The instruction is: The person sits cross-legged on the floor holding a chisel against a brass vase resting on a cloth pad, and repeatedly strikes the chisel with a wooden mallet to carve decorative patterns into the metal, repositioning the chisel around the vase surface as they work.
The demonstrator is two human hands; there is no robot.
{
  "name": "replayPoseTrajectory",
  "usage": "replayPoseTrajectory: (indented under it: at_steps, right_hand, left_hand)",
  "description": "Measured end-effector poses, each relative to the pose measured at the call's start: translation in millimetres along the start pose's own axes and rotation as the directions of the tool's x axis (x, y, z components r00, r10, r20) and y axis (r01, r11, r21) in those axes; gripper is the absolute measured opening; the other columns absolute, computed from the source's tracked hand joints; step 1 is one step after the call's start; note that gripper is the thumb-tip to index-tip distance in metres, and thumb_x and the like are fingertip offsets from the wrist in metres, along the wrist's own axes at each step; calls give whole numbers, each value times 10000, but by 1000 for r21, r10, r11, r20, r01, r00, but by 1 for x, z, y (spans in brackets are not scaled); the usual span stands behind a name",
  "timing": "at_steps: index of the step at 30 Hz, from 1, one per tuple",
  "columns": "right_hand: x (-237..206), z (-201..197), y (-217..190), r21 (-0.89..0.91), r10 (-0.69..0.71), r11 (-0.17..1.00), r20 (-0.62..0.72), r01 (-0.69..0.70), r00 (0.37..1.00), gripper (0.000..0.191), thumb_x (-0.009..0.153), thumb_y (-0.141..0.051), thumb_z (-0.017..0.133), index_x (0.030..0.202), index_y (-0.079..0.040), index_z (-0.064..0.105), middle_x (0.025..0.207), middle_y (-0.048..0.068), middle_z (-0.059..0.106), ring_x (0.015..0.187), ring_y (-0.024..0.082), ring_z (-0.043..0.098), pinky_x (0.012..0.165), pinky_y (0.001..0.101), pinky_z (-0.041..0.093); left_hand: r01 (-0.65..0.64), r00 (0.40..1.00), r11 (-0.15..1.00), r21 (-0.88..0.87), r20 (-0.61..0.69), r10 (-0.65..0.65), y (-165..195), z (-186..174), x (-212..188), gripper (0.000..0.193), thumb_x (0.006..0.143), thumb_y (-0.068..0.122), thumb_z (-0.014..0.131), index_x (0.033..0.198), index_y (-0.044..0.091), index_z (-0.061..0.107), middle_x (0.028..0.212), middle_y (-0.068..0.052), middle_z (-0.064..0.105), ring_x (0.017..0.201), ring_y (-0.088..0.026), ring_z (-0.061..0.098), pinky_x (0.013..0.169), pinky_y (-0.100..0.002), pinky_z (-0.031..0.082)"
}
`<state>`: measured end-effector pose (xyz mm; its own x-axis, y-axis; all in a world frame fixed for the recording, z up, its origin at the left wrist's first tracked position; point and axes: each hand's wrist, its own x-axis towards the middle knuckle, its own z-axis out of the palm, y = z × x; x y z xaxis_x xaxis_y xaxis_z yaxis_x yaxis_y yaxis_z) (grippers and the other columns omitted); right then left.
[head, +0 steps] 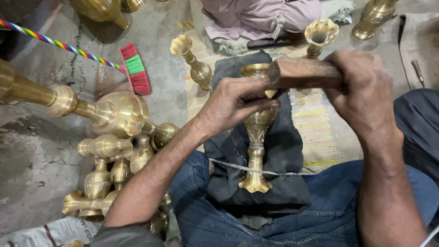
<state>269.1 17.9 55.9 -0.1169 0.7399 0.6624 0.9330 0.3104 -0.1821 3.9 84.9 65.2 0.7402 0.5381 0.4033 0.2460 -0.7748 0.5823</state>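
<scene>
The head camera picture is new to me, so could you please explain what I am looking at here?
This single picture comes from a camera worn on a person's head, looking down at their own two bare hands and lap. The left hand grips the upper part of a brass vase, which lies on a dark cloth across the person's jeans. The right hand holds a wooden block against the vase's rim. To the left, a pile of similar brass pieces sits on the concrete floor, near a red and green brush. Another person sits opposite, mostly out of view.
</scene>
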Motion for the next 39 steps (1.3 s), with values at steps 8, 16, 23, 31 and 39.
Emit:
replayPoseTrajectory:
  at_steps: [8,16,23,31,39]
  right_hand:
    - [-6,9,10,128,117,985,4,-117,993,228,989,-103,808,1104,14,649,932,169,718,800,285,721,688,417,600]
    - [0,1,3,280,115,954,-10,-108,993,282,1015,-88,799,1225,5,636,942,130,720,835,222,711,754,402,591]
    - [3,-2,-4,543,303,798,14,-262,953,259,991,-38,738,1207,-16,596,923,78,694,838,142,691,729,331,572]
    - [11,-14,-14,382,215,899,44,-215,976,235,893,-53,768,1077,-44,623,917,65,706,870,163,695,790,346,572]
    - [6,-15,-12,254,192,949,15,-189,981,267,975,-113,821,1143,-30,631,900,81,686,826,207,686,765,383,560]
  left_hand:
    - [5,1000,998,-61,-2,-5,1,-2,-1,398,973,244,783,1335,108,686,1063,-32,785,937,-127,788,831,-298,663]
    - [-46,999,998,-39,-26,45,-4,-1,0,410,981,248,784,1350,109,672,1186,-56,778,1016,-158,786,907,-317,660]
    - [10,1000,997,-77,-3,-11,-4,-1,-1,399,969,248,781,1329,107,682,1125,-48,790,974,-145,792,859,-314,668]
    - [-2,1000,995,-102,2,2,0,-3,-1,362,966,240,776,1293,105,698,1112,-58,778,955,-151,794,858,-313,679]
    - [-29,999,996,-85,-24,27,-3,-2,0,387,980,226,758,1333,91,674,1140,-63,783,995,-154,781,880,-331,666]
